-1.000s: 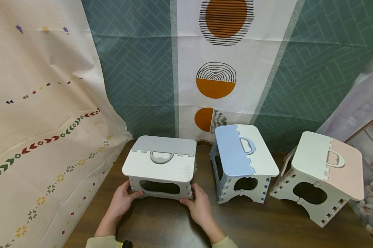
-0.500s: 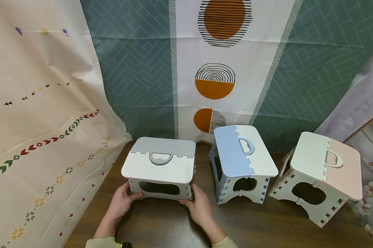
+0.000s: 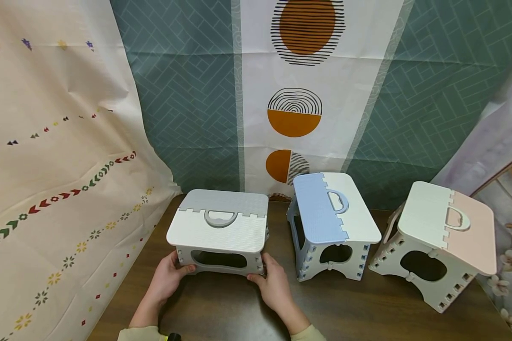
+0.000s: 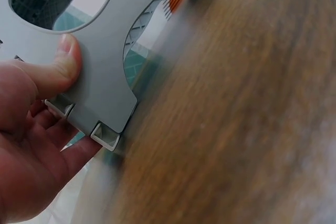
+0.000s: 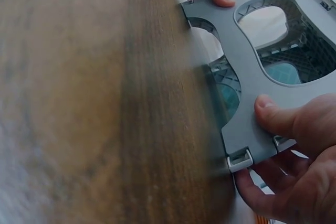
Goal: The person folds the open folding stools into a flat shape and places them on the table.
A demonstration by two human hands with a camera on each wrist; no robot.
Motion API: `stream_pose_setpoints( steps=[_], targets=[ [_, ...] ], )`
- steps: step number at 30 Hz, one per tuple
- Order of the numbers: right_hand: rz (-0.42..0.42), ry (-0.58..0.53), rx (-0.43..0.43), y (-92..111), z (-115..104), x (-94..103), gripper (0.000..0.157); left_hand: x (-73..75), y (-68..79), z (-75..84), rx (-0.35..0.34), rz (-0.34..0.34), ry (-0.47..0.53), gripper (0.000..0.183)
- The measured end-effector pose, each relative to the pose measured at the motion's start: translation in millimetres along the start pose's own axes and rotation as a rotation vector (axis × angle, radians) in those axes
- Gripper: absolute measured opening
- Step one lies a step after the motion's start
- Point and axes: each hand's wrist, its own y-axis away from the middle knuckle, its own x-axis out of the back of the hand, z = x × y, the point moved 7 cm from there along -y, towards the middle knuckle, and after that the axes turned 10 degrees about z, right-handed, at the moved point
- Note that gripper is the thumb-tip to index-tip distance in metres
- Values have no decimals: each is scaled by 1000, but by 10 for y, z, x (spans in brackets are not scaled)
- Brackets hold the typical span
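Note:
A grey and white folding step stool (image 3: pixel 217 237) stands unfolded at the left of the table, its grey carry handle lying across the top. My left hand (image 3: pixel 167 277) grips the lower left corner of its front leg panel. In the left wrist view the thumb (image 4: pixel 65 61) presses the panel's face while the fingers curl behind the edge. The lower right corner is held the same way by my right hand (image 3: pixel 274 282). The right wrist view shows that thumb (image 5: pixel 273 114) on the grey panel (image 5: pixel 247 85), fingers behind its hinged edge.
A blue and white folding stool (image 3: pixel 337 208) stands just to the right. Farther right is a pink and white one (image 3: pixel 452 227), turned at an angle. All are on a dark wooden table (image 3: pixel 222 308). Patterned cloths, including a green and white curtain (image 3: pixel 188 94), hang behind and beside it.
The view has shifted very slightly. Both hands keep the same hold on the grey and white stool, which stays in place.

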Motion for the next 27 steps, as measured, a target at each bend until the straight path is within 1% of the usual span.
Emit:
stream_pose_setpoints(
  steps=[4,11,27],
  targets=[
    [1,18,5,-2,-7,1,39,-5,-1,-15,-5,-2,3,43],
    [-5,12,-2,-5,-9,-2,45,-7,3,-18,-8,-3,3,44],
    [-13,14,2,-18,8,-6,42,-15,4,0,3,-7,18,42]
  ],
)
